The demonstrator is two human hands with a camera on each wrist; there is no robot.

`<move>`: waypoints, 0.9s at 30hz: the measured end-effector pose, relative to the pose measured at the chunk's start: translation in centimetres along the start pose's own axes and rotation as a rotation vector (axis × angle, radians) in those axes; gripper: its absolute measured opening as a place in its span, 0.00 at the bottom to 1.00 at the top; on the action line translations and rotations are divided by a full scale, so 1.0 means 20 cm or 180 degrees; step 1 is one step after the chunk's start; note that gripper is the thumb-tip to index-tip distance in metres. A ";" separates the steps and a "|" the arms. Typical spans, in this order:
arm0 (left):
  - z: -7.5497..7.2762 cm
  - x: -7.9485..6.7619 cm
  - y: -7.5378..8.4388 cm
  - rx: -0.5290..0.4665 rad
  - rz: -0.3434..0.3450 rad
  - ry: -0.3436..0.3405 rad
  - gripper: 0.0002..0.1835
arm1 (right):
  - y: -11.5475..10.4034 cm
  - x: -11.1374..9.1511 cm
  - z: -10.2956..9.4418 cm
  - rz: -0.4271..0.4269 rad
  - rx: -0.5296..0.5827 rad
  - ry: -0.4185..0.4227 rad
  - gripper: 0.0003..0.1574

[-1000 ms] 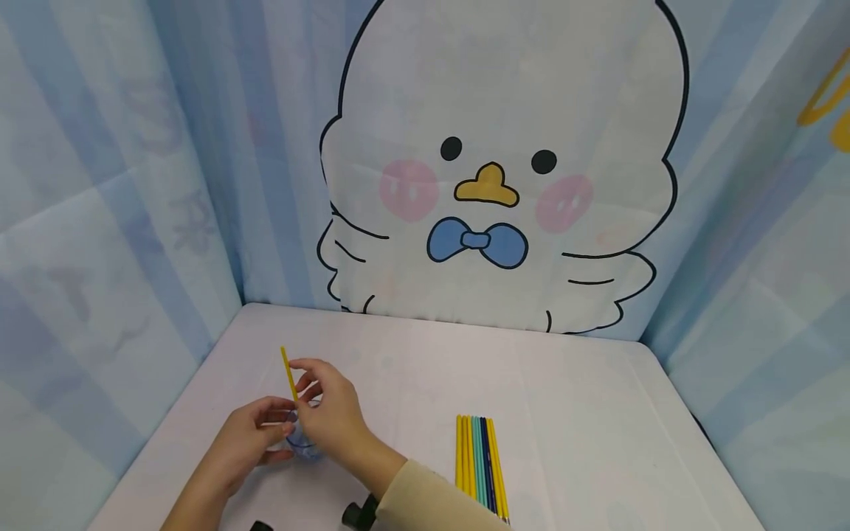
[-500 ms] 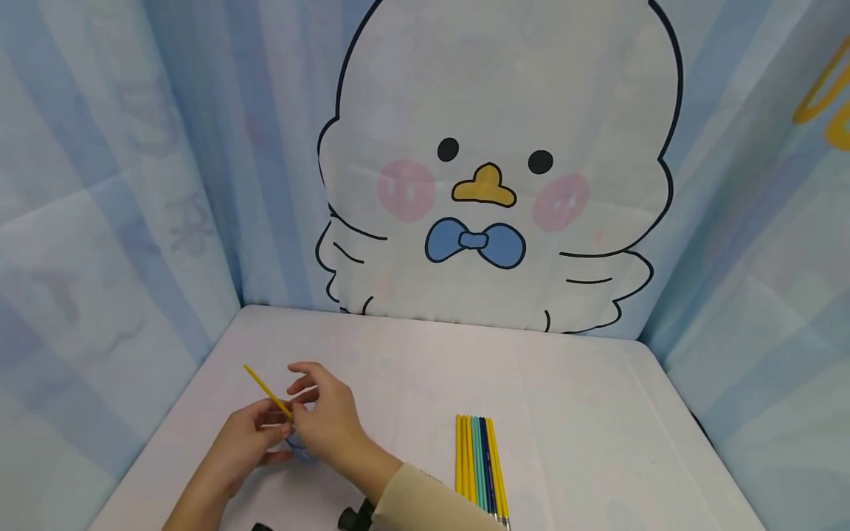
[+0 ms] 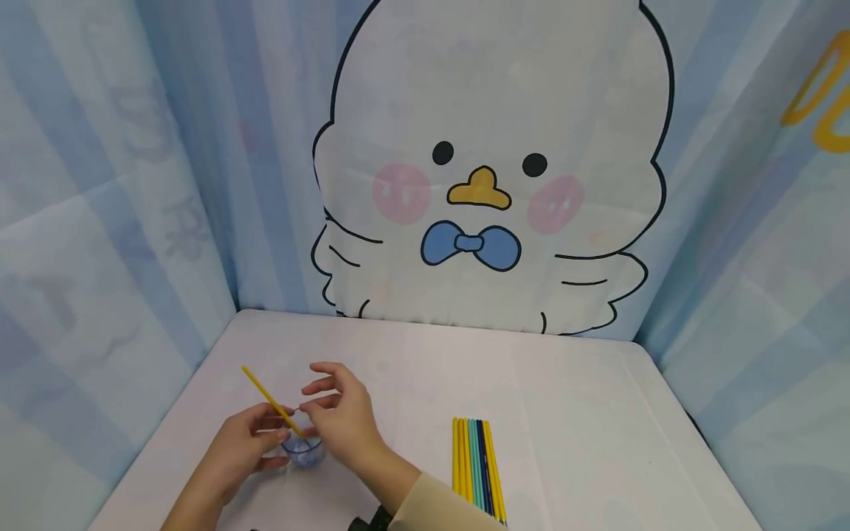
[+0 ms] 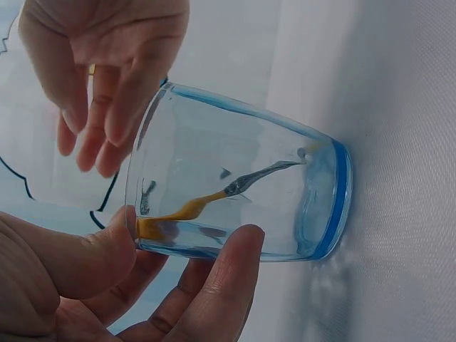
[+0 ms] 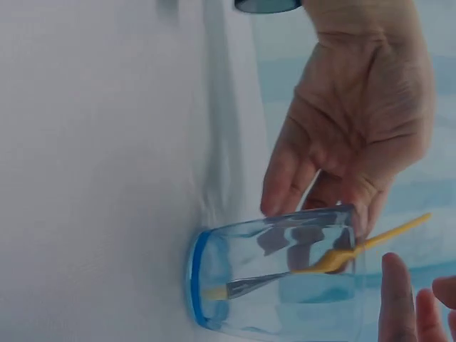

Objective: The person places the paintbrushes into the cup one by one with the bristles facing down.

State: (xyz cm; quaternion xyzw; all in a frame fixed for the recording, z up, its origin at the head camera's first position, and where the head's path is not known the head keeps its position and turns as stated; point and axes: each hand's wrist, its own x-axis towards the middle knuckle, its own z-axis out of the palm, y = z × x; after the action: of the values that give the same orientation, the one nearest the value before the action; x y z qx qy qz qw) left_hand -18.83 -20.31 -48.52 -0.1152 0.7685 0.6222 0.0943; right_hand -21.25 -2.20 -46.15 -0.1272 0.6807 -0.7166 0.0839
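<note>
My left hand (image 3: 242, 446) grips a clear bluish glass (image 4: 228, 185) by its side near the rim, thumb and fingers on its wall. The glass stands upright on the table. A yellow-handled paintbrush (image 3: 268, 398) leans in it, bristles at the bottom and handle tilted out over the left hand. In the right wrist view, the paintbrush's metal ferrule (image 5: 260, 283) shows through the glass. My right hand (image 3: 348, 420) hovers at the right of the rim, its fingers spread and loosely bent, apart from the paintbrush handle.
Several paintbrushes with yellow, turquoise and dark blue handles (image 3: 474, 468) lie side by side on the white table (image 3: 598, 442), right of the hands. A dark wrist device (image 3: 372, 520) shows at the bottom edge. A curtain with a cartoon bird (image 3: 485, 280) hangs behind the table.
The paintbrush has tilted left and sunk into the glass. My right hand has let go of its handle and moved slightly right. The left hand has stayed at the glass.
</note>
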 end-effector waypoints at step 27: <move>0.01 0.00 0.00 -0.0020 -0.0086 0.0053 0.21 | -0.09 -0.23 -0.41 0.0423 -0.0291 0.0204 0.37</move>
State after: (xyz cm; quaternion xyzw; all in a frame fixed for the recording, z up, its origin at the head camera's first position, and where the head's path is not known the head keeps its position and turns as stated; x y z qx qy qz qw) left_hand -18.79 -20.09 -48.65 -0.1311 0.7657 0.6224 0.0960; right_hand -19.23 7.04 -44.99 -0.0624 0.7220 -0.6813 0.1036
